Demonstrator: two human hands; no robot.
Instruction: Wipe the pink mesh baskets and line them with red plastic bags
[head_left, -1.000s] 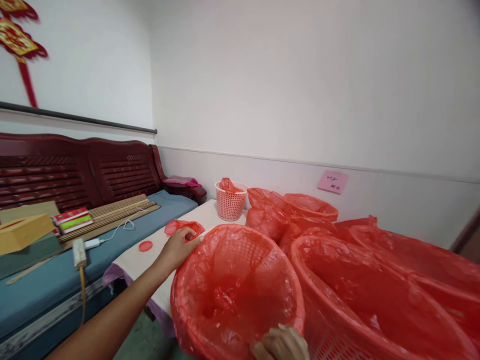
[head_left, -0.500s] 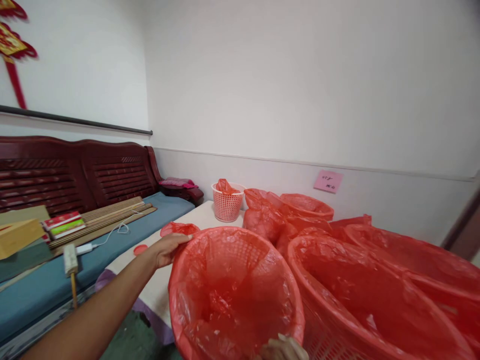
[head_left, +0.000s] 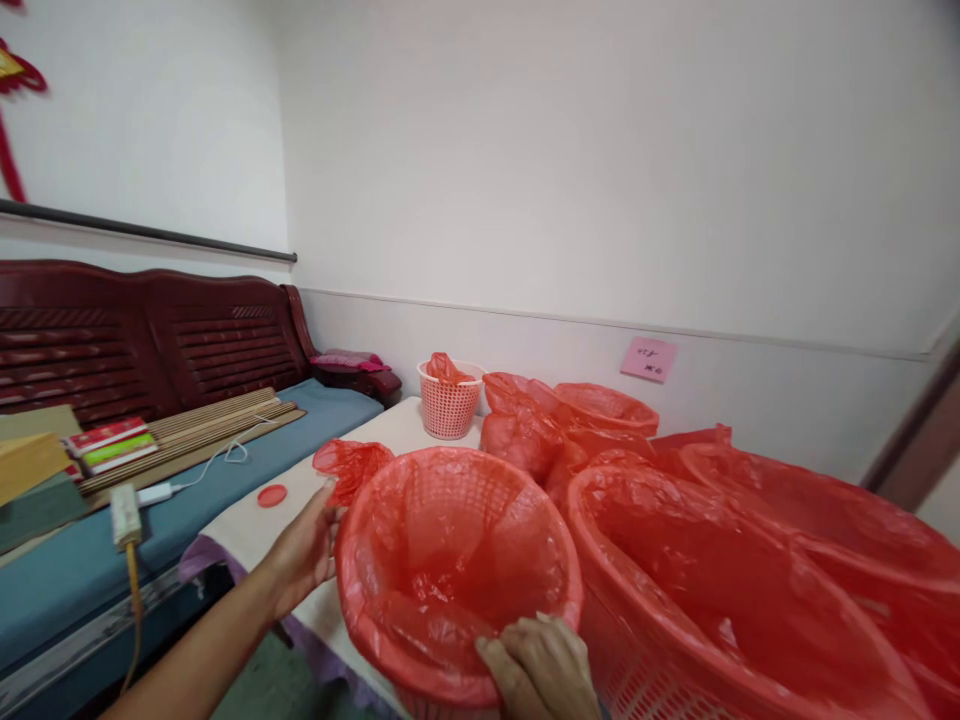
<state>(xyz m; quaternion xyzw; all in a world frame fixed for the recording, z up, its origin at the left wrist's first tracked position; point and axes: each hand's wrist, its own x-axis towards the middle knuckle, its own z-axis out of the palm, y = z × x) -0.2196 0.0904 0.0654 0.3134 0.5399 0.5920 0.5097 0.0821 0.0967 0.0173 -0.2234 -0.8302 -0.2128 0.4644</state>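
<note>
A round plastic basket point(head_left: 457, 690) lined with a red plastic bag point(head_left: 457, 570) stands in front of me, the bag folded over its rim. My left hand point(head_left: 319, 535) is at the outer left side of the rim, fingers curled against it; the fingertips are partly hidden. Across the near right rim, my right hand point(head_left: 544, 655) is closed, gripping bag and rim together with its fingers pointing inward. Just beyond my left hand, a loose bunch of red plastic bag point(head_left: 354, 465) sticks out beside the basket.
Larger bag-lined baskets point(head_left: 720, 560) crowd the right side. A pink-white basket point(head_left: 450, 405) stands farther back on the cream-covered table point(head_left: 300, 520), near a small red disc point(head_left: 271, 495). A wooden bench point(head_left: 225, 340) with a blue cushion and a power strip point(head_left: 125, 515) is at left.
My left hand has slid from the top of the rim down its outer left side. My right hand has risen farther into view on the near rim. The view has shifted slightly.
</note>
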